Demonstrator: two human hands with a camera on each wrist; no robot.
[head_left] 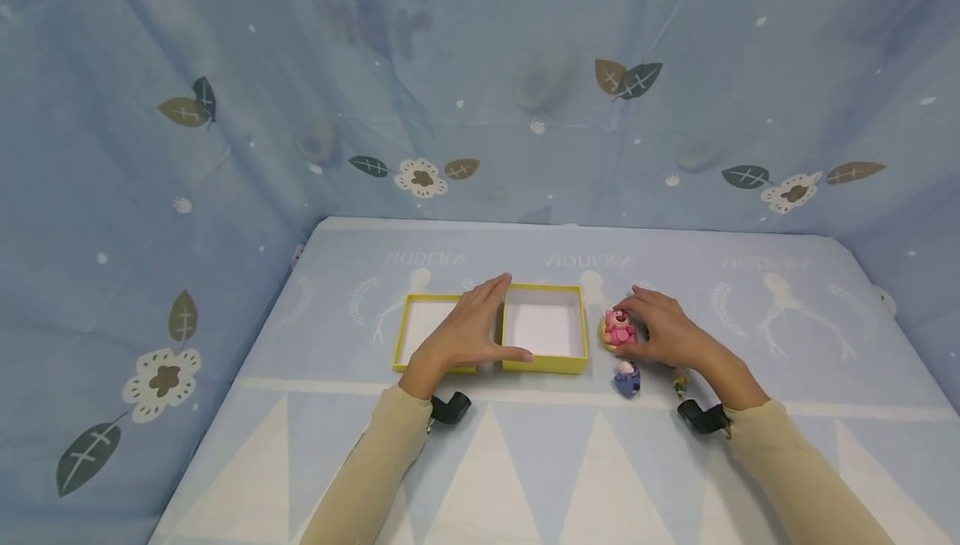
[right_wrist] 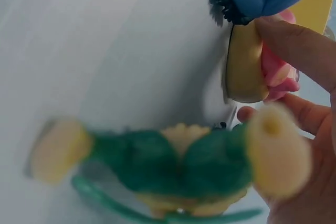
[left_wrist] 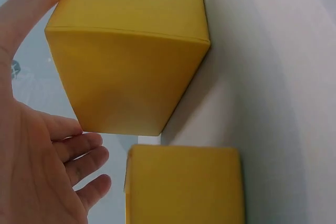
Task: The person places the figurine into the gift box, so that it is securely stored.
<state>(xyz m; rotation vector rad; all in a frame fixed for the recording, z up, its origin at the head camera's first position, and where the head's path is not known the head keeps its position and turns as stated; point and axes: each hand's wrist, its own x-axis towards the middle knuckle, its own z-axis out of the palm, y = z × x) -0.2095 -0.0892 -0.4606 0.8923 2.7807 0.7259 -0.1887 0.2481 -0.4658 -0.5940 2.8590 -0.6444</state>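
A: How does the left grip (head_left: 468,327) stand?

B: Spread wide and unclenched, thumb and fingers apart along the left side of a deep, square, yellow-walled box with a white inside (head_left: 543,364). The thumb touches its near edge, and the forefinger is at the far left corner.

A: What lies left of that box?

B: A shallower yellow-edged box, also white within (head_left: 400,337), partly hidden beneath the left grip.

A: And the right grip (head_left: 663,330)?

B: It grasps a glossy pink bear-like figure (head_left: 619,333) on a rounded tan base (right_wrist: 245,72), thumb on one side and fingers on the other, just right of the deep box.

A: Anything near it?

B: A small, shiny blue figure (head_left: 627,379) sits just nearer the person, and further right a green-and-yellow figure (head_left: 680,382), partly hidden by the hand and blurred up close in the right wrist view.

A: Any writing?

B: "MODERN" in pale, flipped letters repeats across the blue-and-white patterned surface (head_left: 255,462); the rightmost is smudged. Lettering high on the blue cloth backdrop (head_left: 495,12) is too faint to read.
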